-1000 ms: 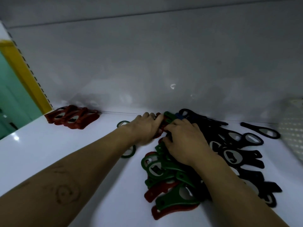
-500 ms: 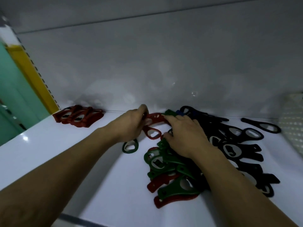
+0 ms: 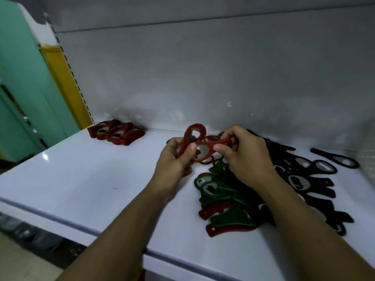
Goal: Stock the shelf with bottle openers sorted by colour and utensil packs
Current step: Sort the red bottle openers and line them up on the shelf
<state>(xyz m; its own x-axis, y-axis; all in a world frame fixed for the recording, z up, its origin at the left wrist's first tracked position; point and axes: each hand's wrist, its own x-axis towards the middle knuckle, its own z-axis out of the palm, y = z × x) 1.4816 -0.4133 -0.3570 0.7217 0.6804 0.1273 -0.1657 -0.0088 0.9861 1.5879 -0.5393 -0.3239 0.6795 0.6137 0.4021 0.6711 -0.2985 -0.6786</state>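
The grip of the left hand (image 3: pixel 178 157) is closed around the narrow handle of a red opener (image 3: pixel 185 141), with the thumb in front and the fingers curled behind. The grip of the right hand (image 3: pixel 243 157) pinches the handle end of a second red opener (image 3: pixel 218 142) between thumb and fingers.

Both openers are flat and red, with an oval ring at one end and a pale metal insert inside the ring. The first stands almost upright, its long axis a little tilted and its ring on top. The second lies nearly level, its long axis running right to left and its ring toward the left hand. The two meet near the left thumb; which one is in front I cannot tell.

Both are held in the air above the white shelf (image 3: pixel 81 179), close to its back wall (image 3: pixel 203 78). Under the right hand lies a mixed pile of green and red openers (image 3: pixel 223 191). To the right of it are the black openers (image 3: pixel 300 179). At the back left, well apart, is a tidy row of red openers (image 3: pixel 116 132).
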